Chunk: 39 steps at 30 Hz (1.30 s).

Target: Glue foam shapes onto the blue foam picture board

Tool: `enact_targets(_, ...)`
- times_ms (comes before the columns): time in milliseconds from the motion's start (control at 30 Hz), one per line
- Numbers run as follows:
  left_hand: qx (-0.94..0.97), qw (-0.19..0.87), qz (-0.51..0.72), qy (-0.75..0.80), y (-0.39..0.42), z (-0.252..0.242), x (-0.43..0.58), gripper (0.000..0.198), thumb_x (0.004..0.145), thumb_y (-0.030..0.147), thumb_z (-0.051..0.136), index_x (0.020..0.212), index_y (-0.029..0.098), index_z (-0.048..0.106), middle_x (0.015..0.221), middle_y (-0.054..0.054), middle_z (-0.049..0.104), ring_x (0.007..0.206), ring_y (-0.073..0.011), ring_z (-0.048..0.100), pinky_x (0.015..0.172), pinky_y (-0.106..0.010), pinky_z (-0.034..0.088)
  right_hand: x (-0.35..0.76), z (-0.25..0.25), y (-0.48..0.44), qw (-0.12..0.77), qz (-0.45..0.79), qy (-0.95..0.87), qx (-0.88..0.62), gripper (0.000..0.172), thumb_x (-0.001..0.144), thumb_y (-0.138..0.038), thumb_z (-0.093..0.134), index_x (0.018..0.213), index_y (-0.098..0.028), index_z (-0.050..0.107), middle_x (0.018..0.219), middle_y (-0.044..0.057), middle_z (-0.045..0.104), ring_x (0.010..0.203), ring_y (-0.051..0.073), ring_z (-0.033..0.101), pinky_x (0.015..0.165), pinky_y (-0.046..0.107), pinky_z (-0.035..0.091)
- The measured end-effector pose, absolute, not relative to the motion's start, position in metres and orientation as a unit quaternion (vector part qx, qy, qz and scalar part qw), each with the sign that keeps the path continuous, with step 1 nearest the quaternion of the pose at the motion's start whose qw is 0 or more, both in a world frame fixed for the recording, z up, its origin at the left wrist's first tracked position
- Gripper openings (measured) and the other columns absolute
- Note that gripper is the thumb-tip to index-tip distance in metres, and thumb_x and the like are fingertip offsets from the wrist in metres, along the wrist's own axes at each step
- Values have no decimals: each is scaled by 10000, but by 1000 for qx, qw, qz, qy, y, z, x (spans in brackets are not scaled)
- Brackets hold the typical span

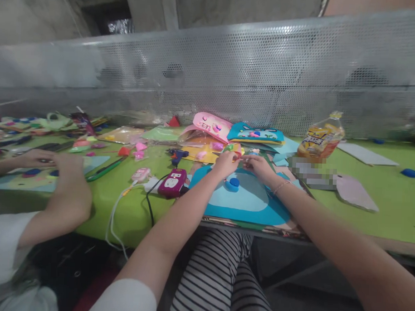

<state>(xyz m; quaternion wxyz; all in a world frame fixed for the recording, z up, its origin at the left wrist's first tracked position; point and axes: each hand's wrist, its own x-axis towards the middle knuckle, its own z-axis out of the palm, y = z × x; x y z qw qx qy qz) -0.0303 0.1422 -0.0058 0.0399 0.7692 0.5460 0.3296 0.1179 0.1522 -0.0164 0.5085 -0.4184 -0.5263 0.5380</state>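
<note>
A blue foam sheet [249, 213] with a pale blue rounded patch [256, 200] lies at the table's front edge. On the patch sits a small blue clay piece [233, 183]. Beyond it, my left hand [226, 164] is closed, its fingertips near small red and green bits. Close on its right, my right hand [259, 166] has its fingers pinched together at a small red bit between the two hands. Both hands are above the sheet's far edge. What exactly the fingertips hold is too small to make out.
Left of the sheet are a maroon device [172, 183], white cables and a glue gun [176, 155]. Pink [208, 125] and teal [256, 133] foam pouches lie behind. A snack bag [320, 137] stands right. A co-worker's hands and forearm [68, 182] occupy the far left.
</note>
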Motion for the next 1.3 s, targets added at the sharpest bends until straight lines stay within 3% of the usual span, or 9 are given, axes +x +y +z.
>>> enact_targets(267,760,52,320,563,144,-7,-29,248,819,334,533,955,171,662,992,-117,630,963,-235,576,824,-358,467,124,-23,158,489,481,-603,-407,145,691,-262,660,787,-155,677,711,35,655,668,140,603,751,310,534)
enact_targets(533,763,28,352,541,143,-8,-30,212,831,269,510,974,163,624,1008,-107,615,989,-227,558,849,-351,445,122,-24,158,490,515,-579,-399,118,645,-158,682,762,-168,668,760,43,681,732,150,632,808,316,520)
enact_targets(667,785,-58,395,473,121,18,-24,237,876,244,437,1057,167,568,1083,-99,586,1083,-207,499,954,-341,376,125,-21,155,506,459,-613,-397,209,614,-297,729,749,-155,657,693,33,663,667,144,608,732,310,517)
enact_targets(767,818,-83,357,443,101,52,-19,222,887,257,423,1027,168,571,1085,-112,575,1110,-235,477,969,-389,353,127,-20,153,498,421,-638,-410,283,613,-384,723,748,-139,681,670,39,666,664,158,603,701,310,506)
enact_targets(900,814,-42,341,469,84,85,-37,225,872,172,416,1034,149,571,1063,-106,593,1063,-215,512,942,-362,381,128,-25,156,486,414,-650,-412,310,605,-398,723,789,-149,712,761,55,698,721,180,624,728,319,501)
enact_targets(1000,790,4,360,495,79,81,-63,233,863,165,409,1008,173,591,1048,-72,619,1002,-188,553,894,-321,421,126,-28,157,466,411,-663,-418,331,566,-382,751,807,-158,713,786,50,701,732,181,629,726,319,504)
enact_targets(1300,788,102,280,538,92,40,-62,195,805,325,527,820,167,640,818,-65,673,788,-192,613,735,-284,458,115,-9,139,453,408,-678,-411,404,660,-565,629,661,-163,595,570,24,607,523,115,534,538,246,457)
